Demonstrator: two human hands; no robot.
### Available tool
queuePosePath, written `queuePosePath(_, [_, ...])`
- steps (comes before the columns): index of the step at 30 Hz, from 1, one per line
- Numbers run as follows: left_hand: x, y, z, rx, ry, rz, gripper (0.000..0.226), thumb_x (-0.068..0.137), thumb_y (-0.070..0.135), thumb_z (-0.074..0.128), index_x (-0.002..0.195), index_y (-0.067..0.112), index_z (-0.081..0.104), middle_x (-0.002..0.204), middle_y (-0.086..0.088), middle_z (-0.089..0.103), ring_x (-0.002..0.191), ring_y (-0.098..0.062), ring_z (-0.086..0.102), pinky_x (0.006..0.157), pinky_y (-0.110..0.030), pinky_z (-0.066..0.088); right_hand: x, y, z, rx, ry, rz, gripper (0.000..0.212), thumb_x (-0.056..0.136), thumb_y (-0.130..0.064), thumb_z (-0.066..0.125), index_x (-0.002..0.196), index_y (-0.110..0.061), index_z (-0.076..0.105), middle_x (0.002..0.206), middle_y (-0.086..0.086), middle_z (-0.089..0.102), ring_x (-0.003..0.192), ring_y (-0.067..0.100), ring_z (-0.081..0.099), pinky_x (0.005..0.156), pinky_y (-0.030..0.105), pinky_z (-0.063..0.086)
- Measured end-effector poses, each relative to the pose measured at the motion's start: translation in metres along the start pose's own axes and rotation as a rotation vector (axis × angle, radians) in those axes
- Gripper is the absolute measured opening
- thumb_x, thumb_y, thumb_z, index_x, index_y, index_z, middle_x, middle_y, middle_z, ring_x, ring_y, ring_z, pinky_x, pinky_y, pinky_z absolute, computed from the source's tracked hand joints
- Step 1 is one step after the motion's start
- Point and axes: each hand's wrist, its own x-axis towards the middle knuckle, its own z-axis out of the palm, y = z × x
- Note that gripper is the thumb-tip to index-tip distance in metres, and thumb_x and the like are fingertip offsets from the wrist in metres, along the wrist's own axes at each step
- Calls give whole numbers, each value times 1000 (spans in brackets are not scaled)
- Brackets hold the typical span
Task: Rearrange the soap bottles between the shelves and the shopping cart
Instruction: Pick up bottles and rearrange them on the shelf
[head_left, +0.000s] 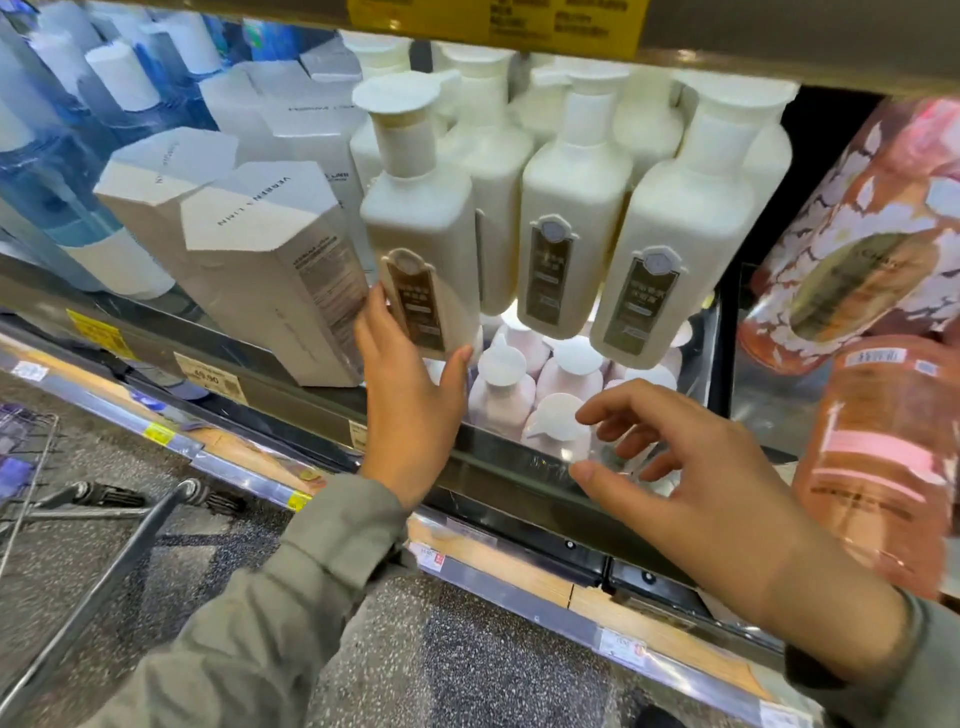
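The grey sleeves (291, 597) are nearest, and from them both hands reach to the shelf (519, 486). The left hand (410, 395) holds the lower end of the cream pump bottle (421, 228): the fingers lie on its left side and the thumb is under its right corner. This bottle stands at the front of the row, just beside a grey carton (270, 270). Its long axis is almost upright and leans a little, with the pump cap on top, so the body lies above the fingers. The right hand (691, 483) holds nothing; its fingers are spread and loosely bent in front of the pink bottles (501, 395) one level lower. The left hand is clearly the nearer one. The shopping cart (26, 452) is low on the left, well apart, so I think the bottle would travel down and left.
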Motion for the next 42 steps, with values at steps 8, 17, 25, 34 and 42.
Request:
queuePosePath(8, [-55, 22, 18, -70, -83, 228, 63, 82, -4, 65, 135, 16, 36, 141, -9, 26, 132, -16, 38, 108, -43, 38, -29, 9, -15, 19, 68, -23, 17, 82, -37, 65, 98, -35, 58, 91, -15, 56, 90, 5, 53, 74, 15, 42])
queuePosePath(17, [-81, 74, 60, -25, -588, 595, 55, 83, -7, 61, 127, 21, 44, 138, 1, 31, 129, 5, 31, 104, -5, 22, -84, 35, -62, 97, 228, 12, 21, 78, -45, 62, 97, -36, 59, 90, -9, 60, 85, 15, 59, 71, 26, 47])
queuePosePath(25, [-97, 98, 96, 18, -824, 803, 60, 81, -5, 41, 136, 19, 42, 147, 0, 28, 135, 0, 28, 108, -7, 21, -127, 63, -102, 126, 422, 58, 21, 77, -19, 62, 92, -33, 63, 89, -11, 62, 80, 11, 63, 70, 19, 51])
queuePosePath(34, [-80, 97, 112, 234, -861, 1029, 105, 60, -20, 67, 139, 39, 32, 153, 10, 22, 140, -15, 28, 111, -34, 32, -162, 112, -124, -286, 460, 45, 55, 67, -1, 53, 105, -41, 58, 106, -15, 53, 93, 16, 52, 81, 23, 38])
queuePosePath(42, [-79, 98, 103, 274, -1029, 991, 106, 64, -10, 72, 141, 46, 26, 155, 12, 14, 144, -12, 17, 111, -42, 33, -168, 133, -105, -694, 315, 76, 78, 44, 14, 71, 107, -32, 67, 133, 13, 43, 110, 33, 34, 81, 51, 49])
